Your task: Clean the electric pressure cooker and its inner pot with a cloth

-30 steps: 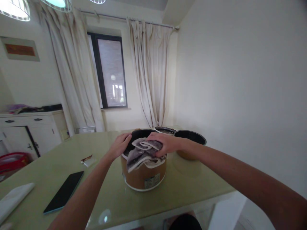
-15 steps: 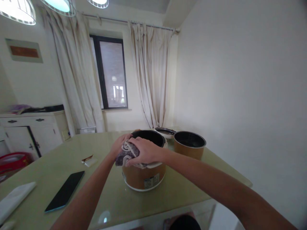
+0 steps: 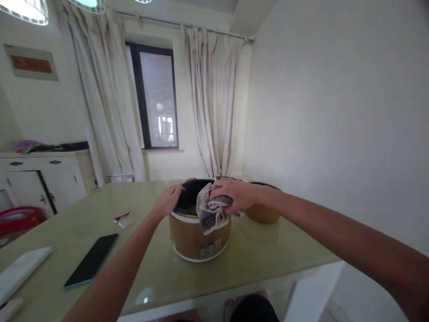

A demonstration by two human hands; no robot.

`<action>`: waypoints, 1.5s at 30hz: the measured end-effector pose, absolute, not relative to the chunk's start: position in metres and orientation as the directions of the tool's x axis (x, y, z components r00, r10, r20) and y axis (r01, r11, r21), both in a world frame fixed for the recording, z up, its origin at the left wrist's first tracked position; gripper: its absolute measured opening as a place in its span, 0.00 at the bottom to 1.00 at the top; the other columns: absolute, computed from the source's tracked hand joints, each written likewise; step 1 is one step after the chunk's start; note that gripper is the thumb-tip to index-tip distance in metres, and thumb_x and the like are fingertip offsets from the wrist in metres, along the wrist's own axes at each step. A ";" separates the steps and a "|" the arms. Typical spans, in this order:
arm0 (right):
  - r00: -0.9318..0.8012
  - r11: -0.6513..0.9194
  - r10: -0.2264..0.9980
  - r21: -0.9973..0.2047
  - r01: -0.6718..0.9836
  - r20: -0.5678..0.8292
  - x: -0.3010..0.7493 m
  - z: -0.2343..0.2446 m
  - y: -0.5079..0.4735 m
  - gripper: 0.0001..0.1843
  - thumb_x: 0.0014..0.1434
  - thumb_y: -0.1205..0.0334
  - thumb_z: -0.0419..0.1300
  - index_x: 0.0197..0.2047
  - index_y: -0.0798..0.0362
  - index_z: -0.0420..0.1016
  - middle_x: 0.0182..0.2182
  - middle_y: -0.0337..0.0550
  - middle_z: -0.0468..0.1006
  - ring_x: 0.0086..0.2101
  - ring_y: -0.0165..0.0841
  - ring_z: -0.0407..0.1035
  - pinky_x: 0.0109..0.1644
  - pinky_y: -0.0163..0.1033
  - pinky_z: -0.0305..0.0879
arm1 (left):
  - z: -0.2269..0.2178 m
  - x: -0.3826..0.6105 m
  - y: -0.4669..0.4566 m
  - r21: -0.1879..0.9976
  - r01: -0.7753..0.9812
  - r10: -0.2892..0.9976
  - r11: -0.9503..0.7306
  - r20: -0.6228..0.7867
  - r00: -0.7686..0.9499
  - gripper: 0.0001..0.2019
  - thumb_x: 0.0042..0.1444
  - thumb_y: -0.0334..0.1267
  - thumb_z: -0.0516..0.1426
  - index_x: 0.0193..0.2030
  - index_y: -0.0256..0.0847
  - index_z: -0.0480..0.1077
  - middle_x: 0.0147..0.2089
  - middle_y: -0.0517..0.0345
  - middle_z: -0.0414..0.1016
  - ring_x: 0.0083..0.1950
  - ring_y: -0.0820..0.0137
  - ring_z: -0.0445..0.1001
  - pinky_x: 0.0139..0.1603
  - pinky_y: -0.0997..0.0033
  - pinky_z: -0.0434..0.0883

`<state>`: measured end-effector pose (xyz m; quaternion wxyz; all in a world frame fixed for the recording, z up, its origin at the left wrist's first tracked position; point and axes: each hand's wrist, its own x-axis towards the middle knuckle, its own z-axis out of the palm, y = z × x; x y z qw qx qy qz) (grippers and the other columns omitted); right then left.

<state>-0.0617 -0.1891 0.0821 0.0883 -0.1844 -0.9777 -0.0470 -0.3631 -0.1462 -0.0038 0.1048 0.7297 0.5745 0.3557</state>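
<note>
A round tan pot point(image 3: 194, 237) with a dark inside stands on the pale green table point(image 3: 268, 255). My left hand point(image 3: 169, 200) grips its left rim, fingers curled over the edge. My right hand point(image 3: 234, 195) is closed on a crumpled grey and white cloth point(image 3: 210, 212), held against the pot's right rim, with the cloth hanging down the outside wall.
A second tan pot point(image 3: 261, 213) sits behind my right wrist, mostly hidden. A black phone point(image 3: 92, 260), a white folded item point(image 3: 20, 273) and small wrappers point(image 3: 123, 219) lie on the table's left. A white cabinet point(image 3: 47, 179) and curtains point(image 3: 214, 103) stand beyond.
My right hand has swept the cloth from the pot's left rim across to its right rim. My left hand has stayed on the left rim.
</note>
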 end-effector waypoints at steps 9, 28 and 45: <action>-0.824 0.845 0.497 0.063 0.531 0.272 -0.163 0.056 -0.215 0.33 0.58 0.41 0.70 0.61 0.47 0.72 0.52 0.50 0.78 0.50 0.48 0.74 0.54 0.51 0.70 | 0.000 -0.368 -0.144 0.456 0.788 0.883 -0.413 0.415 0.222 0.22 0.67 0.47 0.44 0.45 0.44 0.79 0.52 0.48 0.83 0.57 0.56 0.79 0.63 0.57 0.72; -0.894 0.898 0.427 -0.055 0.437 -0.135 -0.101 0.108 -0.169 0.34 0.46 0.69 0.73 0.57 0.49 0.77 0.46 0.41 0.80 0.45 0.40 0.74 0.48 0.39 0.68 | -0.004 -0.364 -0.145 0.530 0.786 0.912 -0.319 0.399 0.101 0.27 0.67 0.51 0.42 0.42 0.44 0.81 0.62 0.53 0.81 0.63 0.55 0.77 0.66 0.58 0.69; -0.918 0.919 0.395 0.011 0.395 -0.031 -0.128 0.096 -0.188 0.31 0.53 0.58 0.74 0.60 0.47 0.75 0.46 0.44 0.79 0.45 0.41 0.74 0.51 0.42 0.67 | -0.001 -0.364 -0.148 0.495 0.795 0.904 -0.352 0.401 0.150 0.27 0.66 0.50 0.42 0.42 0.43 0.82 0.59 0.52 0.82 0.58 0.57 0.79 0.62 0.60 0.71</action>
